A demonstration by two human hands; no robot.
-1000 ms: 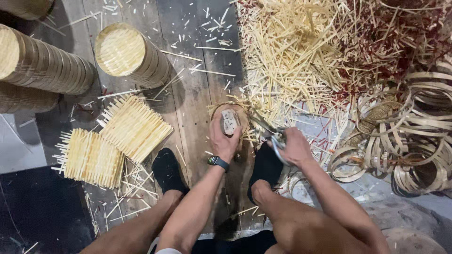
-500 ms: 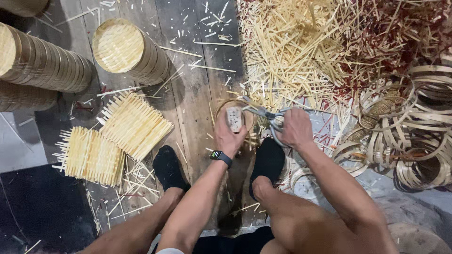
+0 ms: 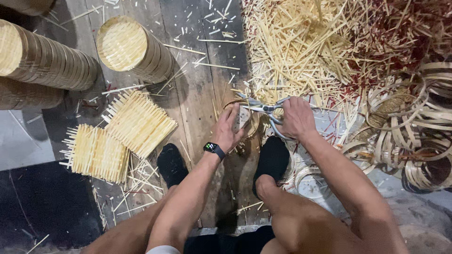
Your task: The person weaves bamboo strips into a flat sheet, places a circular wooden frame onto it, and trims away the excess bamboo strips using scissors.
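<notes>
1. The left hand (image 3: pixel 229 129), a black smartwatch (image 3: pixel 214 150) on its wrist, grips a small round bamboo tray (image 3: pixel 245 120) on the plank floor (image 3: pixel 202 89), fingers curled over its rim; what lies inside the tray cannot be told, since the hand covers most of it.
2. The right hand (image 3: pixel 295 118) is closed through the handles of metal scissors (image 3: pixel 263 107), whose blades point toward nine o'clock over the tray's far edge.
3. At twelve to two o'clock of the hands lies a heap of cut bamboo slivers (image 3: pixel 301 47); at three o'clock, a tangle of bent bamboo rim hoops (image 3: pixel 414 136).
4. At ten o'clock, stacks of finished woven trays (image 3: pixel 132 47) lie on their sides, nested one in another; at nine o'clock, two flat woven mats (image 3: pixel 117 136) with untrimmed ends.
5. Two feet in black socks (image 3: pixel 273 160) rest at six o'clock of the tray.
</notes>
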